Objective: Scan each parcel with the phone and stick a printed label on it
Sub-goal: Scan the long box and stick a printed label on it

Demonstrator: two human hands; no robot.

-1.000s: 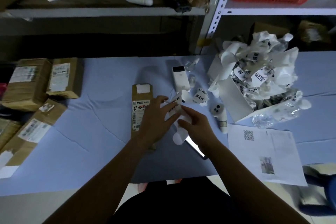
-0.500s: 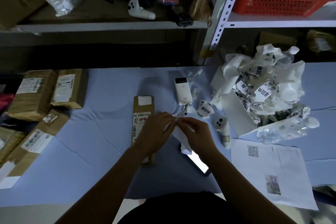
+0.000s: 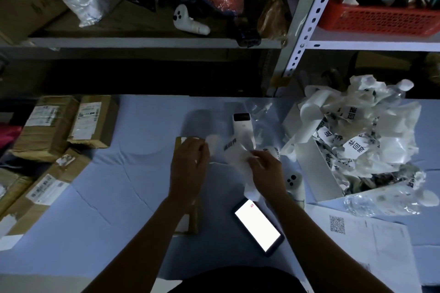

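White label (image 3: 230, 148) pinched between left hand (image 3: 188, 164) and right hand (image 3: 267, 172).

A: Any legible text?
B: Scrap labels (image 3: 354, 150) in the white box (image 3: 316, 173): big black Chinese print, "回" clear in the middle, the characters beside it don't resolve.
A: The printed label (image 3: 230, 146)?
B: Same kind of black print, too blurred to read.
A: The paper sheet (image 3: 381, 257)?
B: QR code (image 3: 337, 223) at its corner, text lines too small.
A: The parcels (image 3: 42, 131)?
B: Shipping labels (image 3: 89, 119), print too small. The phone (image 3: 258, 227) has a white screen with a small red icon, nothing readable.
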